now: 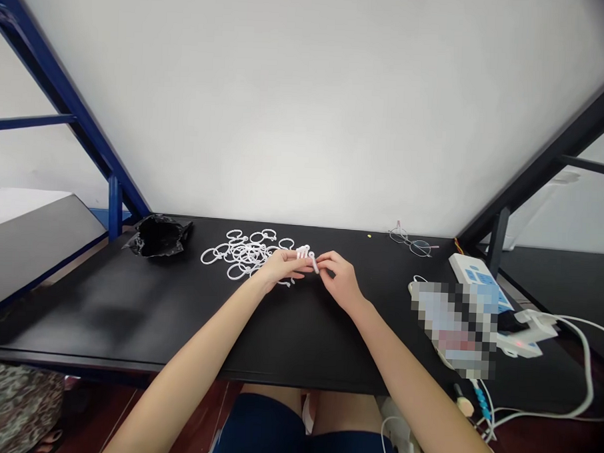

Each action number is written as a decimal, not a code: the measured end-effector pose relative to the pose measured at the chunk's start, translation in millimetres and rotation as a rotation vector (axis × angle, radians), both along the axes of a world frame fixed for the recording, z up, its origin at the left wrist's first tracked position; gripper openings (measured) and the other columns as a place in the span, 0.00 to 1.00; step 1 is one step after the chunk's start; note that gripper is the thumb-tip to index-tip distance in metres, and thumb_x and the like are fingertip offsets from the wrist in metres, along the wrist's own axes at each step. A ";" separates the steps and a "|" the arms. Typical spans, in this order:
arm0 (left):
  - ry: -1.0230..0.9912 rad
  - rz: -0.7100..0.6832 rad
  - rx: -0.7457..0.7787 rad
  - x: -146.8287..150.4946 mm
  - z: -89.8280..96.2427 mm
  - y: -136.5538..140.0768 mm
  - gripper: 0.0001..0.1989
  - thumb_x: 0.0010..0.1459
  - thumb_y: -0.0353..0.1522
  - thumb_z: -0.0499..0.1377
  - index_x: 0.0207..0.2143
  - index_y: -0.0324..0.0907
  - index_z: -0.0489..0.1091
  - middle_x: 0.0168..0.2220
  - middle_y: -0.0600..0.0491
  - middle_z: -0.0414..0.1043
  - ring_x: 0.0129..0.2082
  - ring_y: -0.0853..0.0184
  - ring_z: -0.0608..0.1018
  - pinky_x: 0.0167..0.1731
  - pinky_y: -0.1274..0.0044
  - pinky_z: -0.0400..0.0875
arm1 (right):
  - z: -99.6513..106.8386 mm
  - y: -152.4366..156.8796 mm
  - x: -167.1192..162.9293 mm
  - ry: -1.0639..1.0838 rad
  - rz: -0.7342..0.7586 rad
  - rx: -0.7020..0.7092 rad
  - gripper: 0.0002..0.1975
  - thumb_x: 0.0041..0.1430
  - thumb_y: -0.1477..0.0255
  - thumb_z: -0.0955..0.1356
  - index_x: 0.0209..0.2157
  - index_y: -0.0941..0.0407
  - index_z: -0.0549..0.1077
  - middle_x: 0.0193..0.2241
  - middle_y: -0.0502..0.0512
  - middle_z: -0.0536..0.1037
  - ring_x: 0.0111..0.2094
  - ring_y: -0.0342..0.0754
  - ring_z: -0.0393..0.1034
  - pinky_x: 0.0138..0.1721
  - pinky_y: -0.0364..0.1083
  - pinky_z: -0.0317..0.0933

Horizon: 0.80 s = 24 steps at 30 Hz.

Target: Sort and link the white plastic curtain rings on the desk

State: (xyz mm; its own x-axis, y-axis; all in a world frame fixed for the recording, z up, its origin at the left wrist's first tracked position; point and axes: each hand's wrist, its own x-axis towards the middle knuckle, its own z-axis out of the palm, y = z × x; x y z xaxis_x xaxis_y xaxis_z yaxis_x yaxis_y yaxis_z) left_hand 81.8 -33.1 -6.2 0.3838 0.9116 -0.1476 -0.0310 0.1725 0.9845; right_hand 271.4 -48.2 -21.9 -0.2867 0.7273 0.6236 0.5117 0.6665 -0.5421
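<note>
My left hand (280, 267) is closed on several white plastic rings with small eyelets (303, 252), bunched side by side and partly hidden by the fingers. At the right end of the bunch, one white ring (315, 263) is seen nearly edge-on. My right hand (340, 281) pinches that ring between thumb and fingertips, close against the left fingertips. Just left of my left hand lies a loose pile of similar white rings (238, 252), each with a small eyelet. One of them (285, 283) shows partly below the left fingers.
A crumpled black plastic bag (162, 237) stands open at the back left of the black table (178, 314). Eyeglasses (410, 242) lie at the back right. A blurred-out phone (450, 330), a power strip (480, 278) and white cables (584, 359) occupy the right side. Slanted metal posts flank the table.
</note>
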 end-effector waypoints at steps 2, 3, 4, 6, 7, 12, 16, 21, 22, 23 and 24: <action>-0.003 -0.004 -0.007 0.3 0.7 -0.1 0.20 0.44 0.43 0.69 0.36 0.38 0.78 0.41 0.44 0.78 0.43 0.61 0.79 0.42 0.75 0.73 | 0.7 -0.8 -1.2 0.013 0.001 -0.011 0.11 0.58 0.77 0.62 0.30 0.53 0.76 0.34 0.55 0.75 0.34 0.48 0.72 0.38 0.48 0.68; -0.005 -0.007 -0.012 0.8 0.7 -0.1 0.20 0.44 0.42 0.70 0.36 0.38 0.78 0.40 0.44 0.79 0.43 0.61 0.80 0.41 0.75 0.74 | 0.9 -1.5 -2.5 0.023 0.011 -0.019 0.10 0.58 0.77 0.63 0.31 0.54 0.76 0.34 0.55 0.75 0.34 0.48 0.72 0.37 0.48 0.69; -0.006 -0.009 -0.018 1.3 0.5 -0.2 0.21 0.43 0.41 0.70 0.37 0.38 0.77 0.39 0.44 0.79 0.42 0.61 0.80 0.41 0.75 0.74 | 0.9 -2.4 -4.0 0.038 0.023 -0.027 0.10 0.58 0.76 0.63 0.32 0.54 0.76 0.34 0.56 0.75 0.33 0.47 0.72 0.35 0.47 0.69; -0.008 -0.007 -0.030 2.6 -0.4 -0.2 0.22 0.42 0.40 0.71 0.38 0.38 0.77 0.38 0.45 0.79 0.41 0.62 0.80 0.40 0.75 0.74 | 0.4 -4.3 -7.4 0.079 0.038 -0.043 0.09 0.59 0.75 0.63 0.33 0.54 0.76 0.35 0.56 0.75 0.32 0.47 0.72 0.33 0.46 0.69; -0.010 0.000 -0.033 3.2 -1.0 -0.2 0.22 0.41 0.40 0.71 0.39 0.38 0.77 0.38 0.46 0.79 0.40 0.62 0.80 0.39 0.76 0.74 | 0.0 -5.2 -9.0 0.100 0.040 -0.050 0.09 0.59 0.74 0.63 0.34 0.55 0.76 0.35 0.56 0.75 0.32 0.47 0.72 0.32 0.46 0.70; -0.008 -0.006 -0.028 3.3 -2.7 1.0 0.23 0.38 0.37 0.73 0.38 0.38 0.76 0.38 0.47 0.79 0.39 0.64 0.80 0.39 0.76 0.74 | -2.6 -5.0 -12.5 0.255 -0.024 -0.199 0.08 0.53 0.74 0.66 0.35 0.57 0.75 0.37 0.57 0.76 0.31 0.46 0.73 0.29 0.45 0.70; -0.030 -0.049 -0.053 0.0 -0.8 1.9 0.22 0.39 0.36 0.73 0.38 0.38 0.76 0.37 0.47 0.79 0.38 0.65 0.80 0.40 0.76 0.74 | -2.9 0.0 -10.7 0.465 0.080 -0.514 0.12 0.48 0.72 0.70 0.37 0.57 0.72 0.37 0.56 0.77 0.26 0.43 0.71 0.19 0.41 0.66; -0.034 -0.136 -0.094 -1.4 4.5 -0.6 0.23 0.39 0.35 0.73 0.39 0.37 0.76 0.38 0.46 0.79 0.38 0.64 0.80 0.42 0.74 0.74 | -2.2 2.0 -9.0 0.558 0.104 -0.605 0.11 0.46 0.68 0.73 0.31 0.59 0.73 0.25 0.53 0.77 0.24 0.45 0.72 0.23 0.43 0.69; -0.031 -0.140 -0.092 -1.0 5.5 -1.5 0.23 0.40 0.36 0.72 0.40 0.38 0.76 0.39 0.46 0.79 0.39 0.64 0.80 0.43 0.74 0.73 | -2.1 1.6 -8.7 0.573 0.066 -0.595 0.10 0.46 0.68 0.73 0.29 0.59 0.74 0.23 0.53 0.77 0.24 0.45 0.72 0.24 0.44 0.70; -0.029 -0.138 -0.087 -0.6 6.4 -2.3 0.23 0.40 0.37 0.72 0.41 0.38 0.76 0.39 0.46 0.79 0.40 0.63 0.80 0.44 0.74 0.73 | -2.2 1.1 -8.5 0.586 0.027 -0.578 0.10 0.45 0.67 0.73 0.27 0.59 0.74 0.22 0.53 0.77 0.24 0.46 0.73 0.26 0.45 0.70; -0.022 -0.137 -0.080 -0.2 7.2 -3.2 0.23 0.41 0.38 0.72 0.41 0.38 0.76 0.39 0.46 0.79 0.41 0.62 0.80 0.44 0.73 0.72 | -2.2 0.4 -8.4 0.594 -0.004 -0.556 0.10 0.45 0.67 0.74 0.26 0.59 0.74 0.22 0.53 0.77 0.24 0.47 0.73 0.26 0.46 0.71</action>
